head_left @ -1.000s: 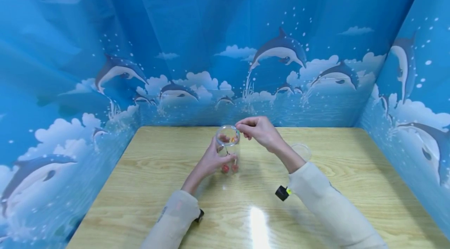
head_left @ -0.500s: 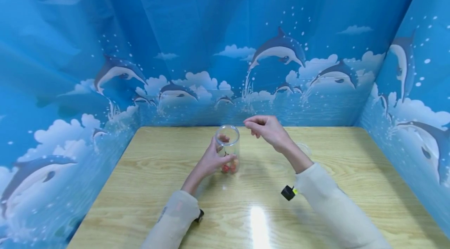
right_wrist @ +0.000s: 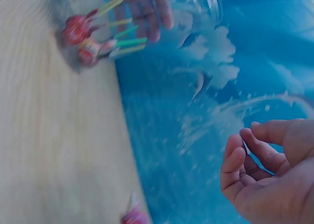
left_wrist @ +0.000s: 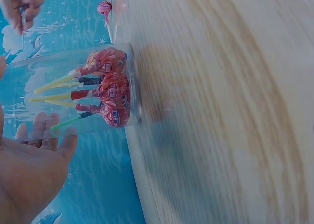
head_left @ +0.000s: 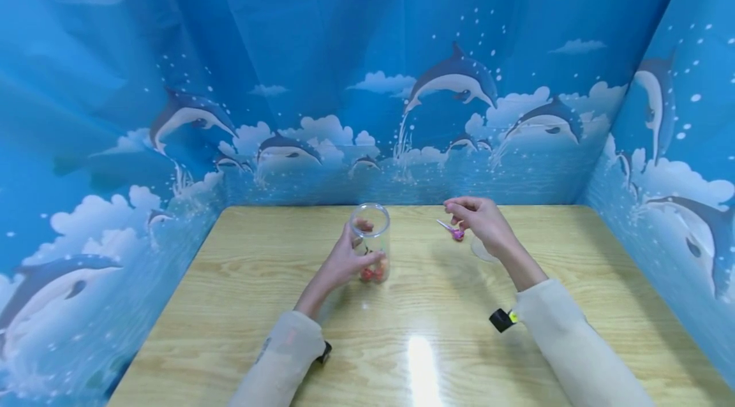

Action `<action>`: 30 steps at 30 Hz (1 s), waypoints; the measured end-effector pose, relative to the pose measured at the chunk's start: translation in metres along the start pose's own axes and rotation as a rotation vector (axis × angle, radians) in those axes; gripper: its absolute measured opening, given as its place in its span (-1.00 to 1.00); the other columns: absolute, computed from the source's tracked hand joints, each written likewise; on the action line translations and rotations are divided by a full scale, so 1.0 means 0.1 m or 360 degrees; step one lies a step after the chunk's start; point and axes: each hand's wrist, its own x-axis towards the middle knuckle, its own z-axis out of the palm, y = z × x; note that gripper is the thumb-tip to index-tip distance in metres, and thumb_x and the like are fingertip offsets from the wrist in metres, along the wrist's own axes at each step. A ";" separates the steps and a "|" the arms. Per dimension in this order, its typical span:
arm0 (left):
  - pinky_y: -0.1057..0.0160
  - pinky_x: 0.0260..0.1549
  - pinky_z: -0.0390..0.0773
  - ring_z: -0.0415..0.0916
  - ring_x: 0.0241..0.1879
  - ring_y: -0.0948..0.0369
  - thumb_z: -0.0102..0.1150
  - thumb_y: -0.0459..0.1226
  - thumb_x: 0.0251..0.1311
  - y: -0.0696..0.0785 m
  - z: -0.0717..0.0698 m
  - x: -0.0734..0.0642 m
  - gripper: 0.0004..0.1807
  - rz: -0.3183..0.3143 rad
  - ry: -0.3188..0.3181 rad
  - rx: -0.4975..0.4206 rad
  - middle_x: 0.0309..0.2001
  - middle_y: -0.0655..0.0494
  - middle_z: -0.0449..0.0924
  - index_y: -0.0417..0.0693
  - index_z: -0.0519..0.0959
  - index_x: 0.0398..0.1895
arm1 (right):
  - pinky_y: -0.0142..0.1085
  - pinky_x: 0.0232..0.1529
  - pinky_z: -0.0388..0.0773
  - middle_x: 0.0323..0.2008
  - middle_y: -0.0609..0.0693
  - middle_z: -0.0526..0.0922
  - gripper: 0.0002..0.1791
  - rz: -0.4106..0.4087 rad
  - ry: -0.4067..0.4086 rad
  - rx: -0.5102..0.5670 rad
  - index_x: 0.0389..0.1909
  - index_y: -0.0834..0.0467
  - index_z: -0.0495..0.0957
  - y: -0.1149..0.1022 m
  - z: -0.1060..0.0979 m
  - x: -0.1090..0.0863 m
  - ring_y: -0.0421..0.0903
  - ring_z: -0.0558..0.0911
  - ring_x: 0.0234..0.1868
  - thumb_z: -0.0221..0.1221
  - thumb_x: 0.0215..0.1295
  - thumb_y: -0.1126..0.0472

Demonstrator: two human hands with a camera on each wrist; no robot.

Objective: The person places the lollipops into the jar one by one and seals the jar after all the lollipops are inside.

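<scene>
My left hand [head_left: 344, 260] grips a clear jar [head_left: 377, 242] that stands upright on the table. Inside it, several red-wrapped lollipops [left_wrist: 115, 89] lie heads down, their yellow and green sticks pointing up. Some of the jar is covered by my fingers in the head view. My right hand [head_left: 481, 223] hovers to the right of the jar, fingers loosely bent; the right wrist view shows a gap between thumb and forefinger with nothing in it. Just below these fingers a pink-wrapped lollipop [head_left: 457, 235] with a pale stick lies on the table.
A clear round lid [head_left: 481, 250] lies on the wooden table [head_left: 258, 305], partly behind my right hand. A blue dolphin-print curtain [head_left: 344, 43] hangs along the table's back and sides.
At the jar's mouth a second ago, my right hand has drawn away to the right, uncovering the pink lollipop. A small colourful thing by the rim has gone down inside. My left hand stays put.
</scene>
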 end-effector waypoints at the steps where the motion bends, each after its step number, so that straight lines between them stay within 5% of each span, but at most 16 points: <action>1: -0.22 0.48 0.18 0.29 0.40 -0.16 0.46 -0.43 0.12 0.00 0.00 0.00 -0.25 -0.0001 -0.0001 0.0002 0.32 -0.28 0.39 -0.25 0.24 0.32 | -0.32 -0.21 0.68 -0.13 0.06 0.66 -0.53 0.0017 0.0009 0.0004 0.28 0.33 0.54 0.05 -0.02 0.00 -0.05 0.63 -0.19 0.14 0.58 0.07; 14: -0.18 0.47 0.20 0.31 0.39 -0.11 0.47 -0.37 0.14 -0.02 -0.01 0.00 -0.26 -0.0003 -0.0019 0.0049 0.30 -0.19 0.42 -0.18 0.25 0.31 | -0.32 -0.15 0.68 0.07 0.13 0.64 -0.52 0.0125 0.0073 0.0058 0.32 0.42 0.47 0.51 -0.13 0.02 -0.04 0.65 -0.09 0.09 0.61 0.14; 25: -0.17 0.49 0.17 0.29 0.42 -0.09 0.48 -0.36 0.14 -0.02 -0.02 0.00 -0.23 -0.0041 -0.0023 0.0049 0.33 -0.21 0.40 -0.18 0.24 0.34 | -0.42 -0.32 0.63 0.24 0.41 0.50 -0.47 0.0197 0.0079 0.0136 0.41 0.47 0.32 0.76 -0.16 0.10 -0.24 0.64 -0.28 0.05 0.62 0.20; 30: -0.18 0.49 0.17 0.29 0.42 -0.12 0.47 -0.37 0.15 -0.02 -0.01 0.01 -0.19 -0.0033 -0.0027 0.0040 0.33 -0.20 0.40 -0.24 0.20 0.39 | -0.43 -0.34 0.62 0.14 0.38 0.57 -0.45 0.0211 0.0069 0.0118 0.43 0.48 0.28 0.79 -0.15 0.15 -0.20 0.65 -0.28 0.05 0.61 0.23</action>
